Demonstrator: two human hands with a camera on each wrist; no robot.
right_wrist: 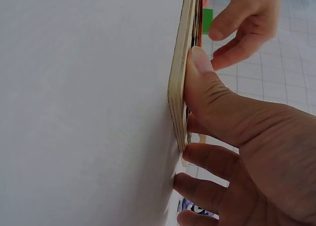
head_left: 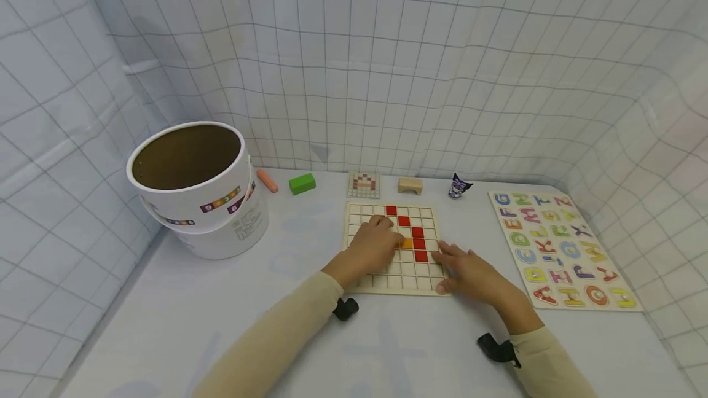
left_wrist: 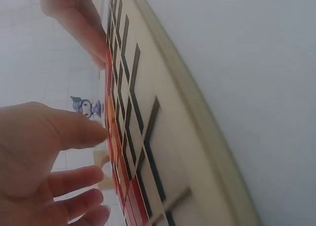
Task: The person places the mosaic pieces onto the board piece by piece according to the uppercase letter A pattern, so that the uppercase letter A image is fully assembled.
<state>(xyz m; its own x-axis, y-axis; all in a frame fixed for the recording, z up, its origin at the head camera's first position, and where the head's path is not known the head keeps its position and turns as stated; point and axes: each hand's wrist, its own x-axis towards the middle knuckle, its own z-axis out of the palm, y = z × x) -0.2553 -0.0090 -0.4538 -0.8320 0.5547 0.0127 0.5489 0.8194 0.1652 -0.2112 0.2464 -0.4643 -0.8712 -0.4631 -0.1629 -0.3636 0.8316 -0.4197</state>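
Note:
A wooden grid board (head_left: 387,285) lies flat on the table with several red square tiles (head_left: 418,244) and an orange tile (head_left: 407,243) in its cells. My left hand (head_left: 372,244) reaches over the board's left half, its thumb touching the board by the orange tile. It covers some cells in the head view; more red tiles (left_wrist: 134,201) show below its thumb in the left wrist view. At the board's right edge rests my right hand (head_left: 467,272), its thumb on the near right corner and its fingers along the side.
Behind the board sit a small pattern card (head_left: 364,185), a wooden arch block (head_left: 410,185) and a purple-black figurine (head_left: 458,187). A green block (head_left: 302,183), an orange stick (head_left: 267,180) and a white bucket (head_left: 221,232) stand left. On the right lies an alphabet puzzle (head_left: 564,250).

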